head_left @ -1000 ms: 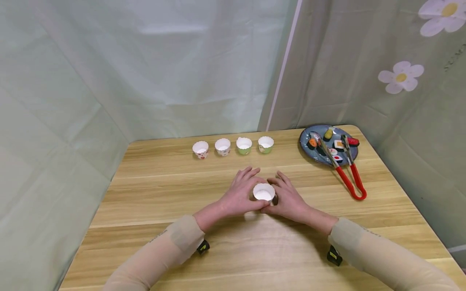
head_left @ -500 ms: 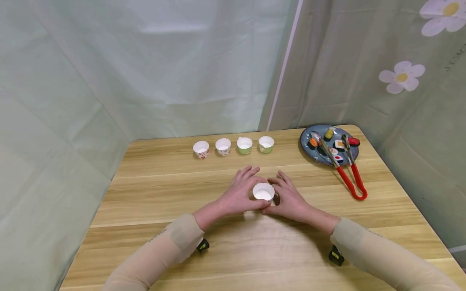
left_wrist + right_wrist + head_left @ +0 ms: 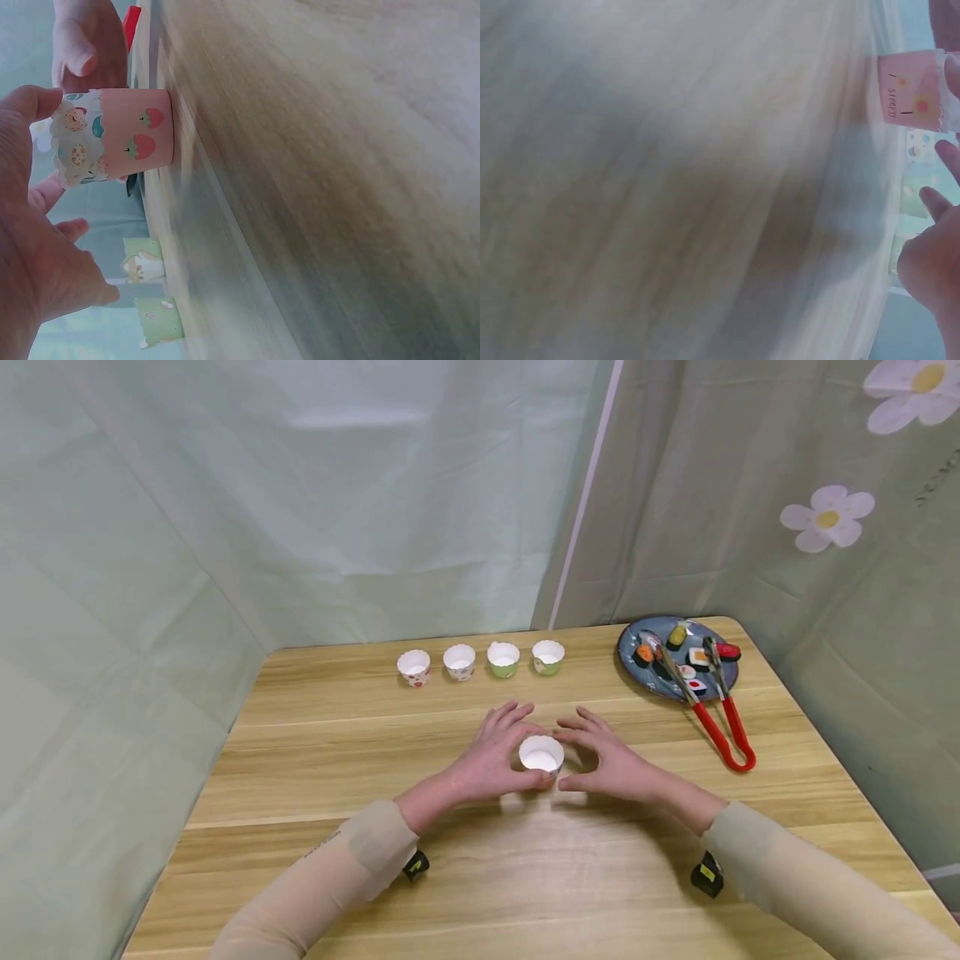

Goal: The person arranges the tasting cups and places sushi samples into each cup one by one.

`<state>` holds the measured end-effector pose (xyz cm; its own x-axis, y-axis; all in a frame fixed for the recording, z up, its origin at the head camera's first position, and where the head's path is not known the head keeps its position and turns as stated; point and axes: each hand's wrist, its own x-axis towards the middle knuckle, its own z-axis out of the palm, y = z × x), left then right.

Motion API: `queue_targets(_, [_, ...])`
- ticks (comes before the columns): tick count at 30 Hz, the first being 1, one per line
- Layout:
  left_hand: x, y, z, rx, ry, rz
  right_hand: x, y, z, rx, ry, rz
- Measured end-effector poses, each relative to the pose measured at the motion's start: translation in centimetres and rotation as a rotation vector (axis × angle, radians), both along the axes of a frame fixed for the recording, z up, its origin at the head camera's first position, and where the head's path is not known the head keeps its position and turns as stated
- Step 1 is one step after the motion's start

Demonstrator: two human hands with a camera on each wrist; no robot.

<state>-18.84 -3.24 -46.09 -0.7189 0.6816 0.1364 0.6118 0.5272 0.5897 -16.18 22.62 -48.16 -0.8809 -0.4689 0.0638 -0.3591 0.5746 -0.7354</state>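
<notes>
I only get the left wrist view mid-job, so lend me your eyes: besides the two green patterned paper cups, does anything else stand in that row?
Observer: Yes, two white paper cups with coloured prints, left of the green ones.
Operator: And the red sliver beyond the pink paper cup with printed strawberries?
Observer: Probably part of the red-handled metal tongs; their metal ends lie over a round blue-grey plate.
Operator: Can you see inside the pink cup?
Observer: Yes, from the head view: white inside, with nothing showing in it.
</notes>
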Motion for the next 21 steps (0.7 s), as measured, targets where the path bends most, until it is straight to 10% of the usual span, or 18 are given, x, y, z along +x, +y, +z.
queue_targets(21, [0.1,0.4,0.4,0.01,0.01,-0.007,-0.4,-1.2,0.0,-0.086,-0.005,0.008])
